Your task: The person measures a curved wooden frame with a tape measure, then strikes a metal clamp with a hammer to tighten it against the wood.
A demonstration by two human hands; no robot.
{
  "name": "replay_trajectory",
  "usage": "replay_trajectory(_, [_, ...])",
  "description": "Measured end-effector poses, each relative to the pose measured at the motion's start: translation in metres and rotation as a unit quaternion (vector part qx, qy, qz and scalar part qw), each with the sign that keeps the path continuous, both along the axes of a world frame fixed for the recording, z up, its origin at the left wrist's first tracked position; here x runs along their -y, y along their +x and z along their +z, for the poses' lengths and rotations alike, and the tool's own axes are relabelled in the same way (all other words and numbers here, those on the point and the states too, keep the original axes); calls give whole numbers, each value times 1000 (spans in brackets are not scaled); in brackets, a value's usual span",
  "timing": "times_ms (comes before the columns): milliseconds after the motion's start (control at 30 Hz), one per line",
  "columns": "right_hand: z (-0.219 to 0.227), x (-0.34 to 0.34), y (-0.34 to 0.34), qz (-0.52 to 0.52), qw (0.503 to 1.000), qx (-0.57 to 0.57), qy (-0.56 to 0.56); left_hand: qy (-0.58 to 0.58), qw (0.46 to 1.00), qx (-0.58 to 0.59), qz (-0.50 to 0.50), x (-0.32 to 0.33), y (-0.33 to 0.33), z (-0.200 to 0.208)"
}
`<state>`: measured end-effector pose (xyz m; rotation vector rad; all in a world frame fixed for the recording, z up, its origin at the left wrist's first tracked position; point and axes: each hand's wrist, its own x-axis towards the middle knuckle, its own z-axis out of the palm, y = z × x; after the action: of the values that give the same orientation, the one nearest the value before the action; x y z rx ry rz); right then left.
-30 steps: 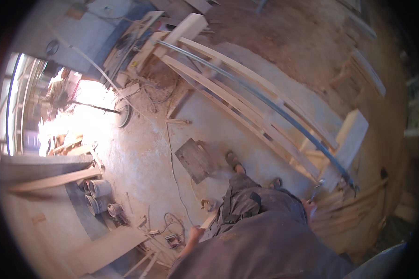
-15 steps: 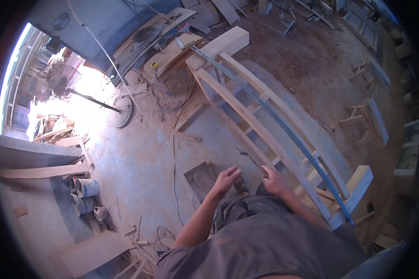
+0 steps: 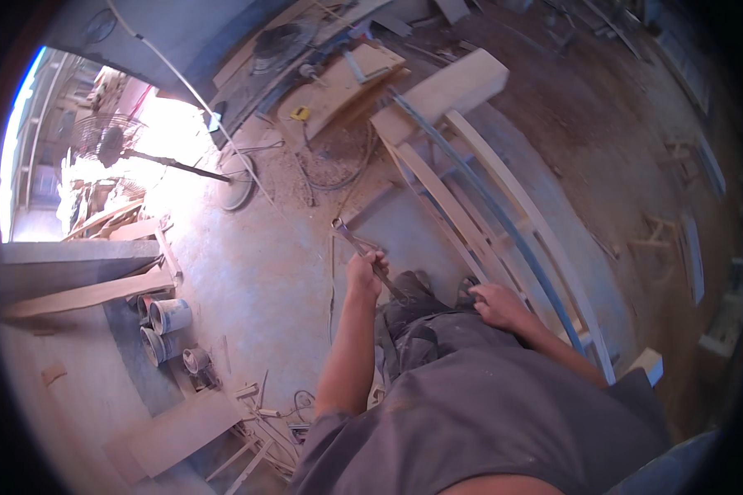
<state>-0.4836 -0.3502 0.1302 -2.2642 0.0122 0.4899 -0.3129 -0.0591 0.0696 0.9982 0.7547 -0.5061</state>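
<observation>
My left hand [image 3: 365, 275] is closed around the shaft of a metal wrench [image 3: 348, 234], whose ring-shaped end points forward and left. The wrench's other end reaches back toward my legs. My right hand [image 3: 501, 308] is beside the near left side of a long, pale wooden frame [image 3: 516, 194], its fingers curled; whatever they may hold is hidden. Curved rails and a thick end block [image 3: 462, 91] make up the frame. A long blue bar clamp [image 3: 487, 194] lies lengthwise over it.
Far left of the frame, a workbench board [image 3: 338, 91] carries a yellow tape measure [image 3: 300, 113]. A pedestal fan [image 3: 107, 142] stands left, with buckets [image 3: 170, 317] nearer me. A hose or cable [image 3: 332, 289] runs along the floor. Scrap wood [image 3: 256, 412] lies lower left.
The wrench has passed from my right hand to my left, which has moved forward and left. My right hand is now curled without the wrench. The view has shifted.
</observation>
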Motion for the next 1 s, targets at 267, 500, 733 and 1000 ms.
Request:
replay_trajectory(267, [-13, -7, 85, -141, 980, -136, -23, 78, 996, 48, -3, -22, 327, -65])
replay_trajectory(500, [-17, -64, 157, -255, 942, -207, 72, 63, 995, 24, 67, 8, 559, -104])
replay_trajectory(733, [3, -88, 216, -331, 906, -264, -6, 704, 586, 239, -322, -21, 577, -141])
replay_trajectory(1000, [-12, -103, 253, -328, 929, -170, 18, 685, 466, 330, -452, -83, 585, -130])
